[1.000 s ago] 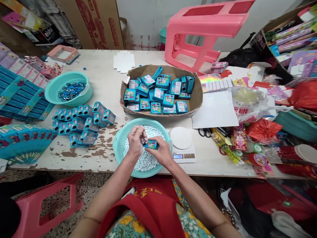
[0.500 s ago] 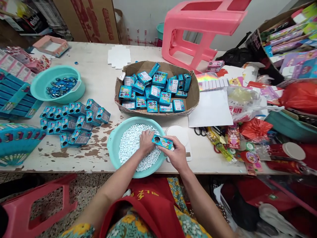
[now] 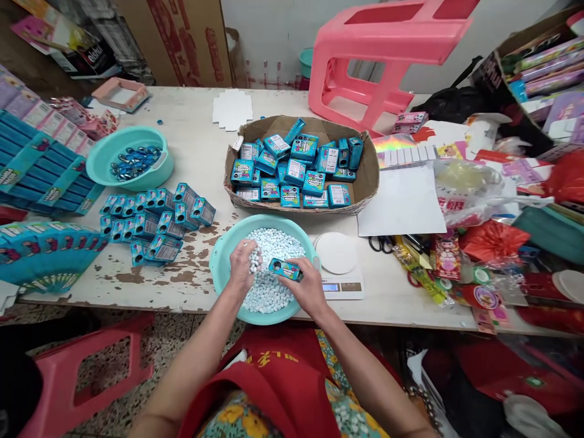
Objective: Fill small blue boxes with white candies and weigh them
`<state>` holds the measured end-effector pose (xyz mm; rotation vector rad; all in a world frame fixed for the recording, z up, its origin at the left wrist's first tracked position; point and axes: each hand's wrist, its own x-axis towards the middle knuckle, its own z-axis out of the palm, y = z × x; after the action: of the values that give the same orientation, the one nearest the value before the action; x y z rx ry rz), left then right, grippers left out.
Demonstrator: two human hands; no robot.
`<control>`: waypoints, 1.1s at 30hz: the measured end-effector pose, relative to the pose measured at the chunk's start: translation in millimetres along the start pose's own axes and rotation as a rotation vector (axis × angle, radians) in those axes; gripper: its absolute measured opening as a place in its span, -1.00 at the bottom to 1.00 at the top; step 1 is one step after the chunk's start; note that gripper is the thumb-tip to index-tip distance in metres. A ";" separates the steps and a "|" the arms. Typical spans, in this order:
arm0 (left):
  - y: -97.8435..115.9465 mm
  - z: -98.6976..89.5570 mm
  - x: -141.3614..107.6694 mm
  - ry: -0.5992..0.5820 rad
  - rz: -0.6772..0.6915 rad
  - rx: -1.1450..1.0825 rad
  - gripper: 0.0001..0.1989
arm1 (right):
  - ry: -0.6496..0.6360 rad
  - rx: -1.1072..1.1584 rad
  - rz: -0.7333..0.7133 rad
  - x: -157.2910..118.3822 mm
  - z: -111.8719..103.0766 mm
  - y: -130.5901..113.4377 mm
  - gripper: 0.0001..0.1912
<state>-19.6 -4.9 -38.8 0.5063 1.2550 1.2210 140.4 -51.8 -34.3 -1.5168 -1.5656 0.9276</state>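
The large turquoise basin (image 3: 219,258) sits at the front edge of the worn table (image 3: 196,271), its near rim reaching that edge in this view. A bare strip of tabletop lies between it and the standing blue boxes (image 3: 157,225) on the left; behind, the cardboard tray (image 3: 366,185) comes close to its far rim, and on the right the white scale (image 3: 336,252) is just beside it, leaving little room there. Over the basin, the left hand (image 3: 243,266) is half curled, a small cluster of white pellets (image 3: 253,258) held against its fingers. The right hand (image 3: 308,287) has a narrow grip, thumb and fingers closed on one end of a small blue box (image 3: 285,269), whose round dark hole faces the left hand. The box is held above the basin, right of its middle. The pellets are small, pale and rounded, heaped loosely inside smooth plastic walls. The box is printed and straight-edged, the tray brown and rough-rimmed, the tabletop white with paint flaked away in brown patches. A second turquoise basin (image 3: 98,159), farther left, holds shiny blue pieces (image 3: 135,163).
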 end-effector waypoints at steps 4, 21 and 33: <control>16.9 22.1 -16.1 -0.040 0.117 -0.203 -0.78 | -0.045 -0.045 -0.030 1.5 15.1 -10.3 -0.70; 22.5 51.7 -21.7 0.032 0.260 -0.079 -0.70 | -0.011 -0.080 -0.048 0.7 -4.8 -25.2 -0.67; 22.7 58.9 -19.7 0.023 0.236 -0.120 -0.65 | 0.024 0.054 -0.072 7.8 -6.9 -18.4 -0.66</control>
<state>27.0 3.4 7.3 0.5649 1.1558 1.4949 138.1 -44.6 -14.6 -1.4198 -1.5554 0.9001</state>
